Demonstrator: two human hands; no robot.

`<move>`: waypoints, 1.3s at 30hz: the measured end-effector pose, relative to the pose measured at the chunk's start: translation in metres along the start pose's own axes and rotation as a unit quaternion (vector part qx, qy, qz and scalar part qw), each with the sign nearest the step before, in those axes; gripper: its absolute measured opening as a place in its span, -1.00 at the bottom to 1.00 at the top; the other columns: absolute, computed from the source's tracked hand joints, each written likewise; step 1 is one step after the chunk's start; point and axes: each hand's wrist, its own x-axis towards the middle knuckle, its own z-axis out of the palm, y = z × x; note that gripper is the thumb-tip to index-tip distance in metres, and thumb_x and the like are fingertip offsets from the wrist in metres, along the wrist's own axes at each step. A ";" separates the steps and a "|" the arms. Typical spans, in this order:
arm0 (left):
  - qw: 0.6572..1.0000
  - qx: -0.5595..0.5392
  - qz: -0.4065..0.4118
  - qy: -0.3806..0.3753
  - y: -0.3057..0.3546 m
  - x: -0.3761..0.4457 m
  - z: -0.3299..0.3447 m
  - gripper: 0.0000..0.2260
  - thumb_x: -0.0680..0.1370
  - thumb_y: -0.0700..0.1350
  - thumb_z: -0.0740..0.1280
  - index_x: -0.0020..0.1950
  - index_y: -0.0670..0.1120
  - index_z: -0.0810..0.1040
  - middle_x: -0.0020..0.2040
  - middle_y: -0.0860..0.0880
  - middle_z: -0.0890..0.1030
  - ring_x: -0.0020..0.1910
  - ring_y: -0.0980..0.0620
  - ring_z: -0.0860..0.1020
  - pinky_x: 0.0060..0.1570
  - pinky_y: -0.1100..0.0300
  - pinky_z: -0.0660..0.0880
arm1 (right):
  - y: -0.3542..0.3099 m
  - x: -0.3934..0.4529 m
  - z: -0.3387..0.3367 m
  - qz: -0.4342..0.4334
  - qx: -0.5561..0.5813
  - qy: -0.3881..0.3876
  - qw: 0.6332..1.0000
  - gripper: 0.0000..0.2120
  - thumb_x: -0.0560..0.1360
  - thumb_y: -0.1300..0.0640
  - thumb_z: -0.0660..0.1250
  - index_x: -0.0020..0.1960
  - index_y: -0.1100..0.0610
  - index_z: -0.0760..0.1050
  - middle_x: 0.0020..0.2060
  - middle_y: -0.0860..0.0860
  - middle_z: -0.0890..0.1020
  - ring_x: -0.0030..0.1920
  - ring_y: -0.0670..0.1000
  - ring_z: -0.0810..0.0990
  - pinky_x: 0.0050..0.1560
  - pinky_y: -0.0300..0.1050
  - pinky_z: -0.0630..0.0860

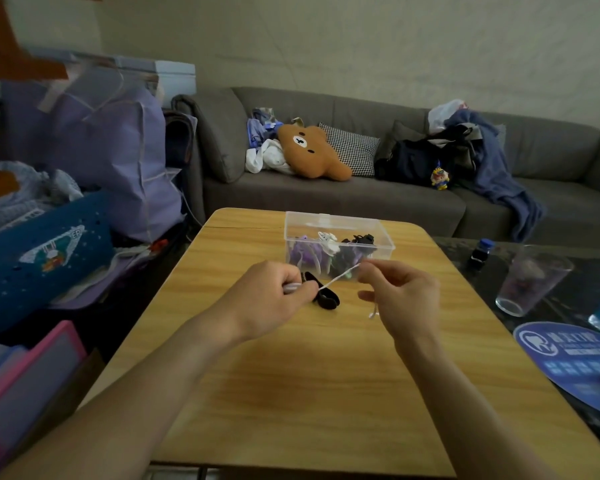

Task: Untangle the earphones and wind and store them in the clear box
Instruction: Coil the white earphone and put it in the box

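Observation:
A white earphone cable (338,277) runs taut between my two hands above the wooden table (291,393). My left hand (274,299) grips a wound bundle of the white cable. My right hand (399,296) pinches the cable's other stretch, and a short white end (373,311) dangles below its fingers. A black earphone bundle (324,298) lies on the table just under the cable. The clear box (378,233) stands open behind my hands and holds purple, white and black earphones.
A plastic cup (530,282) and a small dark bottle (480,256) stand on the dark side table at the right, with a blue round fan (568,362) nearer me. Bags and a blue basket (39,251) crowd the left. A grey sofa (361,199) runs behind.

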 end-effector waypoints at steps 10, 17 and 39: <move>0.993 -0.007 0.033 0.116 -0.003 0.001 -0.012 -0.78 0.59 -0.01 0.38 -0.23 -0.02 0.67 -0.35 -0.11 0.61 -0.42 -0.02 0.46 -0.38 0.08 0.38 | -0.006 0.000 0.000 0.096 -0.001 -0.179 0.979 -0.73 0.66 0.12 0.16 -0.11 0.24 0.49 -0.34 0.07 0.50 -0.33 0.01 0.43 -0.37 -0.16 0.34; 0.990 -0.067 0.036 0.121 0.002 -0.003 -0.011 -0.74 0.60 -0.04 0.35 -0.19 -0.20 0.56 -0.34 -0.18 0.54 -0.44 0.09 0.40 -0.44 0.05 0.37 | -0.013 -0.002 -0.004 0.005 -0.162 -0.141 0.977 -0.49 0.60 -0.21 0.16 -0.34 0.10 0.54 -0.40 0.07 0.60 -0.42 0.06 0.50 -0.33 -0.15 0.45; 0.947 -0.008 0.008 0.320 -0.004 0.011 -0.021 -0.80 0.66 -0.03 0.22 -0.13 -0.06 0.45 -0.31 0.06 0.48 -0.37 0.16 0.46 -0.43 0.35 0.33 | -0.043 -0.027 0.009 -0.054 -0.067 -0.362 0.928 -0.74 0.63 -0.03 0.19 -0.07 0.11 0.54 -0.32 0.06 0.69 -0.44 0.08 0.38 -0.46 -0.18 0.32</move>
